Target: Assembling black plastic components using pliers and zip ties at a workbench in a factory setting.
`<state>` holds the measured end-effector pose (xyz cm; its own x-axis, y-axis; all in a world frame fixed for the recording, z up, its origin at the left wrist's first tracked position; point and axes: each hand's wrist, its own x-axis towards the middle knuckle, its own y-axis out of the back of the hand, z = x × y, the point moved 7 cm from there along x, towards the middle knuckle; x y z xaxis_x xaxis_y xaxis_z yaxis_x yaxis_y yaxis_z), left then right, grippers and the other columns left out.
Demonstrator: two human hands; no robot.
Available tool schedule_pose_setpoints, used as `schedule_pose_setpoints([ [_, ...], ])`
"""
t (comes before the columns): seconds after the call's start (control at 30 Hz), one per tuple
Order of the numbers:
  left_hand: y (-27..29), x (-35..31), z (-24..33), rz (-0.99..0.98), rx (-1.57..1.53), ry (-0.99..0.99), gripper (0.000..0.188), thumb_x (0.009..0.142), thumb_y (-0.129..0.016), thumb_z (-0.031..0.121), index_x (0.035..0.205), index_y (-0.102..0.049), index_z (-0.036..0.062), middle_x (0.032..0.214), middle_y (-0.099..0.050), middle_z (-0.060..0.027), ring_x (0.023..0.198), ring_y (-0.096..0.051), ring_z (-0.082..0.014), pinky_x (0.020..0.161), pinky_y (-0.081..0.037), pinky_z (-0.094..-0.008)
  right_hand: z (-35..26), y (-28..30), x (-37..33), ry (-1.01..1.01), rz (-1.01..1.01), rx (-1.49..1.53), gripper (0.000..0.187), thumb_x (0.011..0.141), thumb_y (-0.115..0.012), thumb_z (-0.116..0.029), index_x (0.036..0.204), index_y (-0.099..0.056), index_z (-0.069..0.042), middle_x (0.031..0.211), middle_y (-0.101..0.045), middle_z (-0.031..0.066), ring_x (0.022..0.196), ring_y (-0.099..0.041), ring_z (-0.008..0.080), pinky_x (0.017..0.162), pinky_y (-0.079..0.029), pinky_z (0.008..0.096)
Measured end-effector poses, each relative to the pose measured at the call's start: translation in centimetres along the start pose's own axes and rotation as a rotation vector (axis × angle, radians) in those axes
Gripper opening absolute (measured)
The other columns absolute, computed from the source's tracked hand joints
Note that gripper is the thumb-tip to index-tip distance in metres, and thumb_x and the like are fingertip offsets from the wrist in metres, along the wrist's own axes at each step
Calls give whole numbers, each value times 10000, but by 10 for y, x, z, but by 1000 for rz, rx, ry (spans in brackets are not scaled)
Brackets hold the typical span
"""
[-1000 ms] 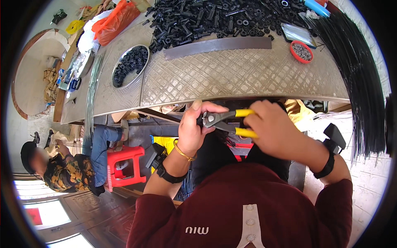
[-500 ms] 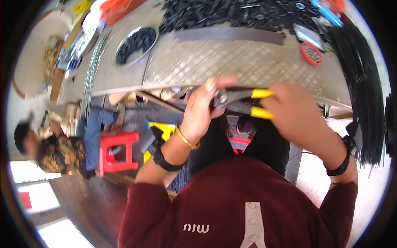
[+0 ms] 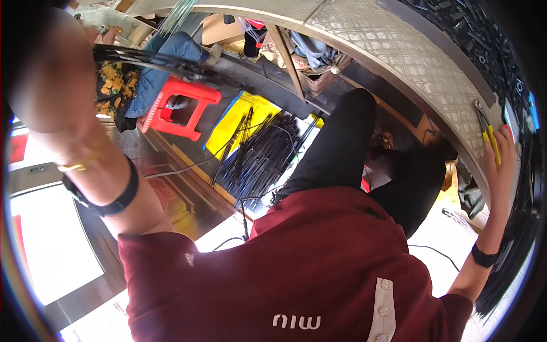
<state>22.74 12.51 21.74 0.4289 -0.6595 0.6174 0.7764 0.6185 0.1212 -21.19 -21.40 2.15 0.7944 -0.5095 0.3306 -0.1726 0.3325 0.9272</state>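
Observation:
My left hand [image 3: 57, 85] is raised at the far upper left, close to the camera and blurred. Thin black strips [image 3: 142, 56] stick out from it toward the right, and the hand looks closed around them; its fingers are hard to make out. At the far right, my right hand [image 3: 503, 157] is over the table's edge, its fingers around the yellow handles of a pair of pliers [image 3: 490, 139]. The grey metal jaws of the pliers point away from me over the tabletop, with nothing visible between them.
The patterned table [image 3: 421, 62] curves across the upper right, with a pile of black pieces [image 3: 467, 28] beyond a dark strip. More black strips [image 3: 259, 151] lie on a yellow sheet [image 3: 242, 117] on the floor. A red stool [image 3: 196, 119] stands beside a seated person in jeans [image 3: 171, 51].
The view has swung left. My hands have separated: the left is now raised at the upper left with black strips, and the right has carried the pliers to the table's right side.

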Motion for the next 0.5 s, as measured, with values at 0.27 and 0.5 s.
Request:
schedule_pose_setpoints([
  [0.27,2,-133,-150,40,476,378,109,908,-535,93,967,-449,63,755,-459,4,670,-408,-67,628,-369,-203,-21,28,-11,-64,-69,67,273,900,-510,-191,1134,-543,-56,1297,-463,122,1229,-416,274,1025,-308,346],
  [0.5,29,-245,-318,-224,835,795,346,779,-669,173,1051,-477,79,853,-611,-177,796,-604,-326,702,-463,-384,-31,50,-20,-56,-29,267,261,866,-538,-140,1116,-546,-65,1290,-467,122,1228,-420,288,1021,-315,346],
])
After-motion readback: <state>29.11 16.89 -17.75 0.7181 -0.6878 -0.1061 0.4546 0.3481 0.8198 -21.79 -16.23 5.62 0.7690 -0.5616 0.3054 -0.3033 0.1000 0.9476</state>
